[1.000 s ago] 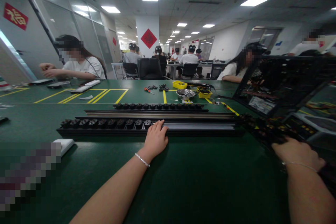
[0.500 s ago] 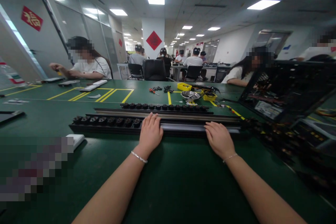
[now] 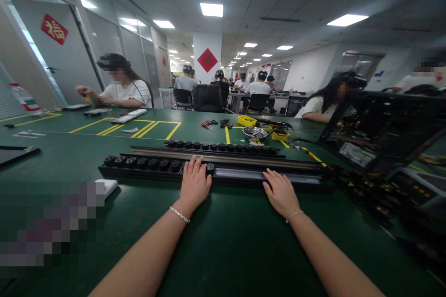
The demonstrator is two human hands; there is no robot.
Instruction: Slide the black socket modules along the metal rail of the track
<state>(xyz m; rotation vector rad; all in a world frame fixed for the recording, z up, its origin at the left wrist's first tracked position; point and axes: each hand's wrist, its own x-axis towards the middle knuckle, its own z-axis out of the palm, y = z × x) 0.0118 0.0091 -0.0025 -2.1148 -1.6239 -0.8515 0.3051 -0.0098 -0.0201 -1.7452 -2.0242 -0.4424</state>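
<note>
A long black power strip housing [image 3: 240,174] lies crosswise on the green table. Black socket modules [image 3: 152,164] fill its left part, while a pale inner channel shows on the right. My left hand [image 3: 195,183] rests over the last modules in the row, fingers stretched out and close together. One module peeks out just right of those fingers. Farther right, my right hand [image 3: 281,192] lies at the housing's near edge with extended fingers over the bare channel. What lies beneath the fingertips is hidden.
Behind lie a long rail [image 3: 139,150] and another row of sockets [image 3: 223,147]. Farther back are a metal bowl [image 3: 255,133], yellow bins [image 3: 246,121] and an orange-handled screwdriver [image 3: 205,125]. Black parts [image 3: 369,190] are heaped at right. Co-workers sit beyond.
My right hand has slid left along the housing. My left hand has shifted slightly left, uncovering a module to the right of its fingers. The view has tilted up a little.
</note>
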